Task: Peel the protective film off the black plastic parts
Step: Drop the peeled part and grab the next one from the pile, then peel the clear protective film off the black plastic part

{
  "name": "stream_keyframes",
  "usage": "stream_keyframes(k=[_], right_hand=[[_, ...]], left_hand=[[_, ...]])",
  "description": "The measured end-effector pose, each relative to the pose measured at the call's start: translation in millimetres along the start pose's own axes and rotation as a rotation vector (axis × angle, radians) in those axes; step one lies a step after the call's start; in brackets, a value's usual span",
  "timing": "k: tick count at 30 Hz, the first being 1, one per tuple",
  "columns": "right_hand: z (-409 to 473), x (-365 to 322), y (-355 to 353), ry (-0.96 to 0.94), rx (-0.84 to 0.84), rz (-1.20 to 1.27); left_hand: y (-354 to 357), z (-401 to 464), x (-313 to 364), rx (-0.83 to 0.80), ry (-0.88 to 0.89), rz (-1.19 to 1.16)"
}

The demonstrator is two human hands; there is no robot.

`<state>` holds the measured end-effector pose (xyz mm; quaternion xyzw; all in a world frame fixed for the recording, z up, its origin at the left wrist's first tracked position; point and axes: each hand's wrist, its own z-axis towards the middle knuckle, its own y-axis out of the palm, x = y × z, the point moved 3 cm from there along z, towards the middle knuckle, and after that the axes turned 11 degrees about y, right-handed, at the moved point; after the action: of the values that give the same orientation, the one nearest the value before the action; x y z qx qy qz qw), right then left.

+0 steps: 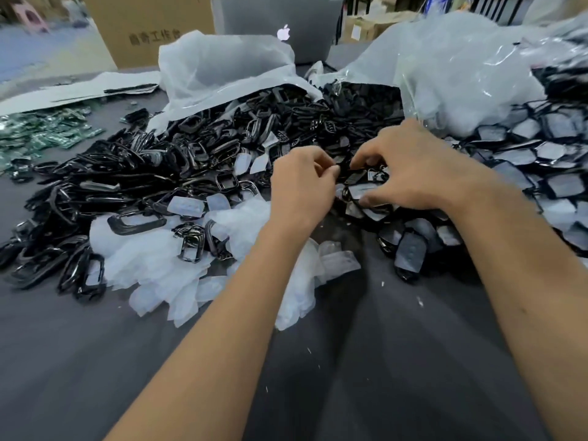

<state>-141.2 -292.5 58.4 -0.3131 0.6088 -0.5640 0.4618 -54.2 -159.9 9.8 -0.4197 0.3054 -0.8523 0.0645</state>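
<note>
Both hands meet at the table's middle over one black plastic part (358,183) with pale film on its face. My left hand (302,186) pinches the part's upper left edge between thumb and fingers. My right hand (413,167) grips the part from the right, fingers curled over its top and thumb under it. To the right lies a heap of film-covered parts (541,173). A pile of bare black parts (165,173) spreads to the left. Peeled films (165,265) lie in a white heap in front of it.
Clear plastic bags (445,74) and a white bag (222,68) stand behind the piles. Green circuit boards (41,135) lie at the far left. A laptop (283,27) and a cardboard box (149,27) stand at the back. The grey table (381,377) is bare near me.
</note>
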Motion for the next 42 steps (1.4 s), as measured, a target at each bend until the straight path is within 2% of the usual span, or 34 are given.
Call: stream_keyframes(k=[5,8,12,17,19,21,23,26,29,33,36,42], right_hand=[[-5.2,-39.5,22.4,-0.063,-0.036,0.028],[-2.7,-55.6,39.7,-0.001,0.056,0.028],[9.5,-85.7,52.9,-0.018,0.170,-0.056],[20.7,-97.0,65.2,0.064,0.088,-0.067],[21.4,-93.8,65.8,0.107,0.077,-0.028],[22.1,-91.9,64.7,0.114,0.068,-0.003],[23.3,-91.2,59.7,0.123,0.060,0.035],[30.4,-87.1,48.0,0.152,0.085,0.101],[37.2,-86.1,42.1,0.165,0.159,0.218],[38.9,-101.7,54.4,0.101,0.184,0.528],[40.1,-105.2,68.9,0.051,0.160,0.590],[37.9,-97.6,87.7,0.061,0.249,0.728]], left_hand=[[-27.3,-13.4,-35.3,0.015,-0.035,0.327],[-39.3,-21.2,-53.9,-0.029,-0.059,0.423],[-50.5,-19.2,-61.9,-0.133,-0.064,0.430],[-62.4,-17.9,-67.8,-0.152,-0.085,0.388],[-67.8,-19.7,-71.4,-0.113,-0.115,0.288],[-75.0,-21.8,-73.8,0.013,-0.145,0.189],[-80.6,-24.0,-76.0,0.131,-0.167,0.144],[-83.8,-24.1,-78.5,0.173,-0.197,0.138],[-87.5,-23.3,-78.3,0.151,-0.219,0.159],[-92.0,-22.8,-80.5,0.066,-0.242,0.263],[-88.3,-22.4,-79.8,-0.016,-0.246,0.324],[-82.5,-26.2,-77.2,-0.017,-0.210,0.402]])
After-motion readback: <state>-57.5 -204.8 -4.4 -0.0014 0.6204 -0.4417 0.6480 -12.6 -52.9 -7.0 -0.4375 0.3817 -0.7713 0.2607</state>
